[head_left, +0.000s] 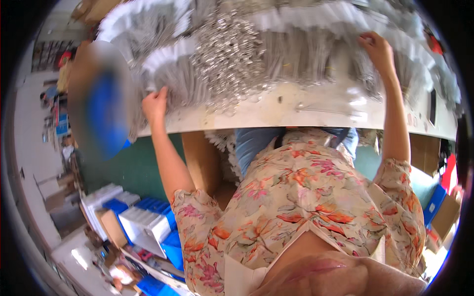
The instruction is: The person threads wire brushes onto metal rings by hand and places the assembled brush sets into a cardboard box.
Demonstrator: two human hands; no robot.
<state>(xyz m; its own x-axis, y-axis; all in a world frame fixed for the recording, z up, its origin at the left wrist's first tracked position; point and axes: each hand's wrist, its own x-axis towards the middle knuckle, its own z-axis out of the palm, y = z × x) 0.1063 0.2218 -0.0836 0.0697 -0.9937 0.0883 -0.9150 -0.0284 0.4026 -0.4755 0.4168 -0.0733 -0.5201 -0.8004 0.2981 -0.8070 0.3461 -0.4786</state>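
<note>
Both hands, left hand (155, 104) and right hand (376, 48), rest on metal rods (291, 54) flanking clips (228, 54).

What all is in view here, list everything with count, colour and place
worktable: one, pale cream, across the top
wire bundles: many, grey with white ends, fanned over the table
loose metal clips: a heap, silvery, table centre
blue and white boxes: several, floor at lower left
cardboard boxes: a few, brown, right edge
floral blouse: one, cream with orange and pink, centre
left hand: on the bundles, left
right hand: on the bundles, upper right
</note>
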